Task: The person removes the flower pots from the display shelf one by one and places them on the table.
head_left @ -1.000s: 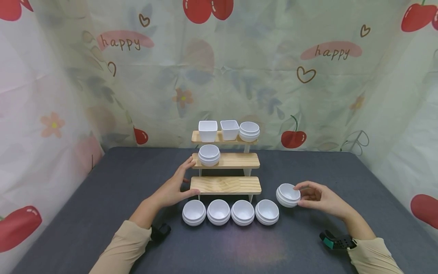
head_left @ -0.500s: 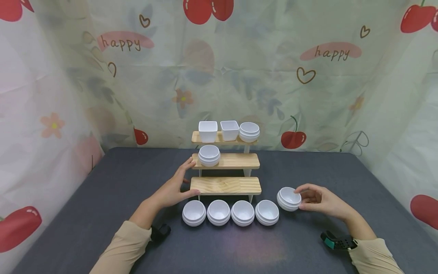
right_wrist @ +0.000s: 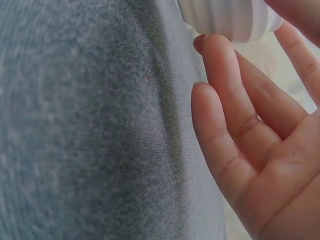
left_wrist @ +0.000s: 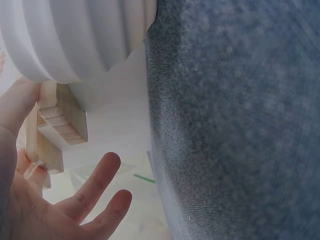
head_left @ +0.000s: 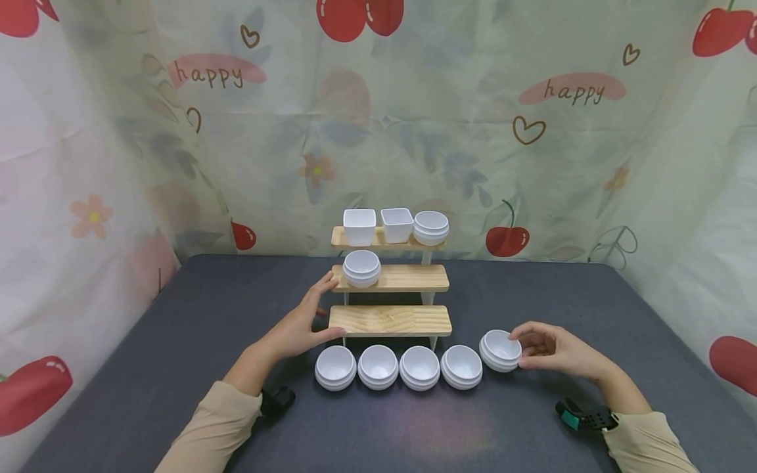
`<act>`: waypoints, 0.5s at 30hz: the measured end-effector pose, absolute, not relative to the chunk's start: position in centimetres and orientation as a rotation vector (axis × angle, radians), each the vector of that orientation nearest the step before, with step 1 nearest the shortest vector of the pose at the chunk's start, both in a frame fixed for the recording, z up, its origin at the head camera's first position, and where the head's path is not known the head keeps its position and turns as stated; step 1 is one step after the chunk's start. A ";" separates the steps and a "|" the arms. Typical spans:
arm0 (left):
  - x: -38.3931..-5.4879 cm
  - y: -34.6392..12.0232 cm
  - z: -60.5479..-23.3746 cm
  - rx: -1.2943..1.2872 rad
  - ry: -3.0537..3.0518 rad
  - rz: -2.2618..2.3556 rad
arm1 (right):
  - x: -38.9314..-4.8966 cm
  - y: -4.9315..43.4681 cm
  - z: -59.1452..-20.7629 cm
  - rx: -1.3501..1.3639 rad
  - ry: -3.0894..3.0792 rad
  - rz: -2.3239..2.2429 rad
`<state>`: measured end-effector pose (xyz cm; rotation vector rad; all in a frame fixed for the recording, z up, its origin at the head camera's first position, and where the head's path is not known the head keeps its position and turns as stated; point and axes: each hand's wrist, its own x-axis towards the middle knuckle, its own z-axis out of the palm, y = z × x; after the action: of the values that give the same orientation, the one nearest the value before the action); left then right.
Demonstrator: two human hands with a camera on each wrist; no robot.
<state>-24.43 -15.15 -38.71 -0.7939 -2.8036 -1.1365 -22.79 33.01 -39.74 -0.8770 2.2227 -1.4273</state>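
Note:
A small white round bowl [head_left: 500,350] with a ridged side sits at the right end of a row of matching bowls [head_left: 420,367]. My right hand [head_left: 556,348] pinches its right side between thumb and fingers. In the right wrist view, the ring and little fingers [right_wrist: 210,110] stay off the ridged bowl [right_wrist: 225,17]. At the left end of a three-tier wooden stand [head_left: 390,320], my left hand [head_left: 298,328] rests its thumb on the lowest shelf and fingertips on the middle one. Two of its fingers [left_wrist: 102,180] stretch out free in the left wrist view.
Another round bowl [head_left: 362,268] stands on the left of the middle shelf. The top shelf carries two square white bowls [head_left: 359,227] and a round bowl [head_left: 431,227]. Dark cloth [head_left: 378,433] covers the table, with a patterned curtain [head_left: 437,151] behind.
My right hand and the bowl it pinches have moved slightly toward me, coming nearly level with the front row. The left hand and the stand have kept their places.

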 end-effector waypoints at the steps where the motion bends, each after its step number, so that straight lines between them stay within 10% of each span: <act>1: -24.4 -15.2 -38.7 -0.794 -2.803 -1.137 | -22.8 33.0 -39.8 -0.878 2.216 -1.426; 15: -24.4 -15.1 -38.7 -0.780 -2.813 -1.140 | -23.1 33.2 -40.1 -0.950 2.095 -1.442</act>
<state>-24.39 -15.11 -38.67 -0.7804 -2.8135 -1.1395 -23.14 33.25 -40.06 -0.9499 2.0948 -1.4418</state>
